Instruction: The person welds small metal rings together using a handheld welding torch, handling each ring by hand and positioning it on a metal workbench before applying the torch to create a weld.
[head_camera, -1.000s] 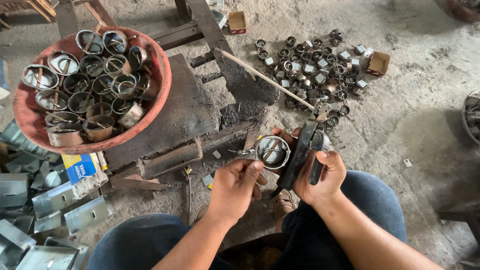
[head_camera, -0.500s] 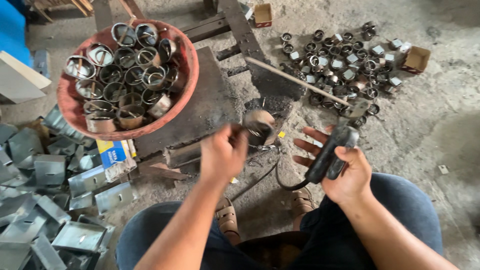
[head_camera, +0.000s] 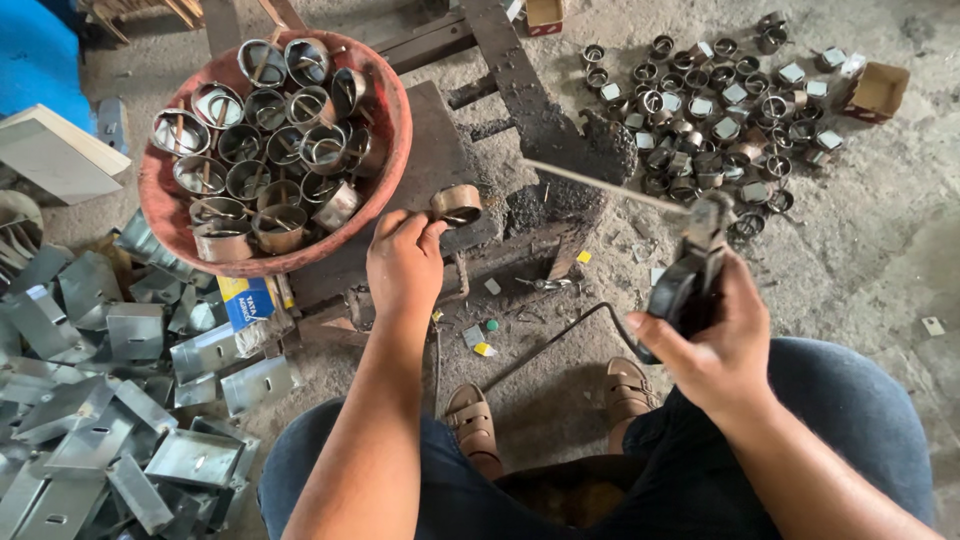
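Left hand (head_camera: 403, 262) pinches small round rusty sheet-metal cup (head_camera: 456, 204) by its rim, above the dark metal plate's (head_camera: 430, 140) right edge. Light, stiff, likely sharp-edged. Right hand (head_camera: 715, 345) closed on black-handled rod holder (head_camera: 690, 285).

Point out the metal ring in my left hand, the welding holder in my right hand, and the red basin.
metal ring (head_camera: 456, 204), head view, on its curved side wall.
welding holder (head_camera: 683, 285), head view, on its dark handle.
red basin (head_camera: 392, 120), head view, on its right rim.
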